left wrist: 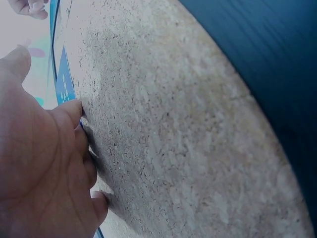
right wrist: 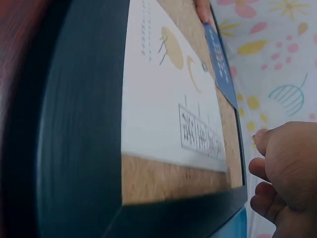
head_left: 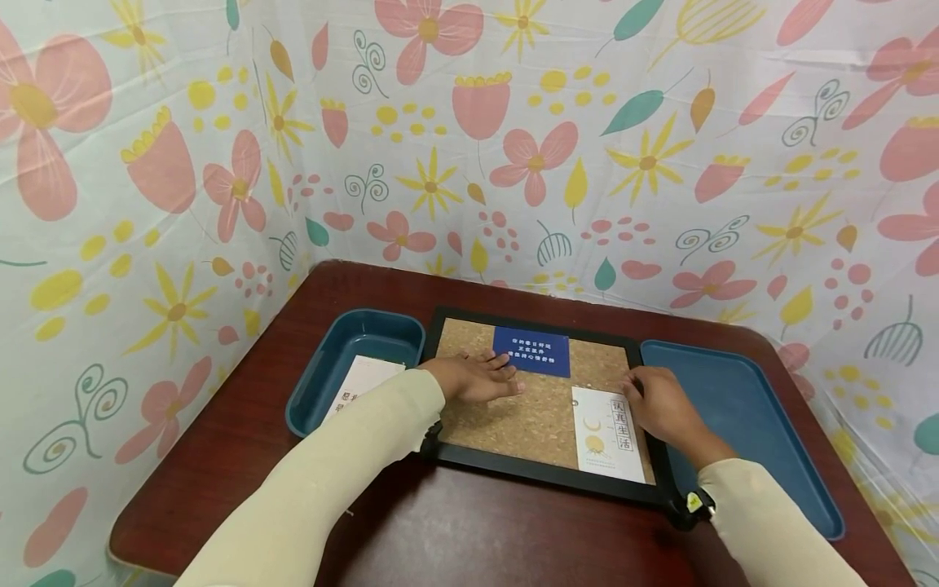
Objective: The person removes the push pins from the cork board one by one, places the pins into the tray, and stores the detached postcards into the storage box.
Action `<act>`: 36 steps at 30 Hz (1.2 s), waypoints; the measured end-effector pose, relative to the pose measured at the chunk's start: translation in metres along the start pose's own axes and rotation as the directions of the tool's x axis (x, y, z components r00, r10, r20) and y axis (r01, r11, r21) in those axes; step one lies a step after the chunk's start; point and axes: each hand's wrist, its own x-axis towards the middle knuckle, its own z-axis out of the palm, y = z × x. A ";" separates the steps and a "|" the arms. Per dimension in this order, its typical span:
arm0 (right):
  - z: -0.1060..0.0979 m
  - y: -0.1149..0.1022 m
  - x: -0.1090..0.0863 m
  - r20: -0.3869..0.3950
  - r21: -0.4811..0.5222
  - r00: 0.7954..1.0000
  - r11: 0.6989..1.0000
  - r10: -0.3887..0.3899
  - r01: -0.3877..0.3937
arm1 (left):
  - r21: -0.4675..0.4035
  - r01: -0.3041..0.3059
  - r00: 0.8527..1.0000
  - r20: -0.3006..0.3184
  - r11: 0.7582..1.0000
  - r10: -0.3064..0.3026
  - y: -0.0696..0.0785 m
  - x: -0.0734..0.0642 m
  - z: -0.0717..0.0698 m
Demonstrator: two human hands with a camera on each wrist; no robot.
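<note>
A black-framed cork board [head_left: 506, 420] lies on the table. My left hand [head_left: 477, 377] is spread palm down over its left part, fingertips at the lower left of a blue card [head_left: 539, 352] with white writing. In the left wrist view the fingers [left wrist: 74, 114] are nearly straight. A white card [head_left: 603, 440] with a yellow moon drawing and boxed characters lies on the cork's right side, a small pin at its top left corner. My right hand [head_left: 663, 408] is by the frame's right side, above that card. Its fingers [right wrist: 267, 198] are curled, with nothing visible in them.
Left of the board stands a deep blue tray [head_left: 297, 408] with white cards [head_left: 364, 377] in it. A flatter blue tray [head_left: 741, 408] lies to the right, partly under my right forearm. Behind the dark red table [head_left: 557, 538] hangs a flower-patterned cloth [head_left: 469, 163].
</note>
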 end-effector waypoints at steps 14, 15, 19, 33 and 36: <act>-0.004 0.025 -0.015 0.009 0.007 0.996 0.996 0.088 -0.088 | -0.010 -0.009 1.000 -0.001 1.000 0.009 0.000 -0.002 -0.001; -0.005 0.026 -0.016 0.008 0.006 0.996 0.996 0.088 -0.088 | -0.009 -0.011 1.000 -0.001 1.000 0.011 -0.001 -0.002 -0.001; -0.007 0.032 -0.020 -0.002 -0.001 0.996 0.996 0.092 -0.092 | -0.010 -0.007 1.000 0.000 1.000 0.007 -0.001 -0.002 -0.001; -0.014 0.054 -0.032 -0.064 -0.033 0.992 0.993 0.111 -0.113 | -0.010 -0.012 1.000 0.002 1.000 0.012 -0.001 -0.003 -0.001; -0.014 0.055 -0.033 -0.059 -0.029 0.990 0.991 0.131 -0.133 | -0.013 -0.008 1.000 0.000 1.000 0.008 0.000 -0.003 -0.002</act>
